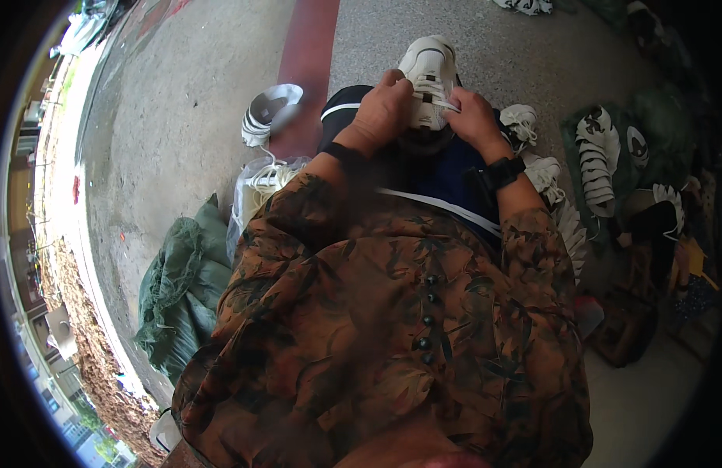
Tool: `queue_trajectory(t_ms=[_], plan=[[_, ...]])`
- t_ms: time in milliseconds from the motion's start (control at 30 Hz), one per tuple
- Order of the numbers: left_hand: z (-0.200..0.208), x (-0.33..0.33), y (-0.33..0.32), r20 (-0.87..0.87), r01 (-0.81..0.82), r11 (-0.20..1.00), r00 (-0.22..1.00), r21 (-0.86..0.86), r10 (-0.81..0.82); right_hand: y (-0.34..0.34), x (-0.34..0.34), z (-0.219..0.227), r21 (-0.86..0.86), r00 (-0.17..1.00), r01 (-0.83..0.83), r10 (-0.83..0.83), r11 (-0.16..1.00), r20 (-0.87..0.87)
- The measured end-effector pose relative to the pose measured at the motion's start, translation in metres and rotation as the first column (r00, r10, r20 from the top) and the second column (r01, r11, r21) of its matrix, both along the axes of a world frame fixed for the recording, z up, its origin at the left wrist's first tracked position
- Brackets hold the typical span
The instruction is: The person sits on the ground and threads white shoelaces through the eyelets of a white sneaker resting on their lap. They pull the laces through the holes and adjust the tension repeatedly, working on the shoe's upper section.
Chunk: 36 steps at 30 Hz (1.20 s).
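Note:
A white sneaker (432, 64) with dark trim rests over my lap, toe pointing away from me. White shoelace (434, 99) crosses its upper. My left hand (383, 109) is closed at the sneaker's left side, its fingertips pinching at the lace; the exact grip is partly hidden by the knuckles. On the opposite side my right hand (475, 121) pinches the lace between thumb and forefinger, close to the eyelets. The heel end of the sneaker sits nearest to my body, above dark blue trousers (447, 175).
A pale shoe upper (271, 113) lies on the concrete at left. Beside my left leg, a clear plastic bag (248, 187) holds cream laces; a green sack (181, 288) slumps behind it. At right are a laced white shoe (520, 125) and several striped uppers (596, 164) on green cloth.

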<state>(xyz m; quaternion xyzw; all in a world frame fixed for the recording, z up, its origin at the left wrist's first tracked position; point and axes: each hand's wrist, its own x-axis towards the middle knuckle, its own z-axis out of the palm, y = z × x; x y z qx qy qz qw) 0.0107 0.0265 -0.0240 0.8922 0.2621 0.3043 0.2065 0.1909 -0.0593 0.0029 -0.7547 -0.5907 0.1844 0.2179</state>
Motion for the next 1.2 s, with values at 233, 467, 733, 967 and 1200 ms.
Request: queue_trajectory(t_ms=[233,467,733,967,1200], plan=[[0.011,-0.011,-0.009,-0.115,0.059,0.962,0.993,0.265,-0.029,-0.001,0.001,-0.01,0.121,1.0,0.011,-0.009,0.993,-0.017],[0.007,-0.004,-0.012,-0.154,0.017,0.979,0.988,0.203,0.014,0.001,-0.003,-0.01,0.074,1.0,0.017,-0.018,0.997,0.014],[0.015,0.006,-0.003,-0.199,-0.024,0.999,0.979,0.049,0.033,0.007,-0.002,-0.008,0.039,1.0,0.014,-0.013,0.999,-0.025],[0.008,0.015,0.009,-0.163,-0.011,0.997,0.986,0.083,0.024,0.008,0.002,-0.008,0.036,0.995,-0.024,0.028,0.999,-0.101],[0.0,0.016,0.011,-0.128,0.023,0.973,0.992,0.23,0.006,0.017,0.01,-0.008,-0.048,0.995,-0.087,0.084,0.995,-0.062]])
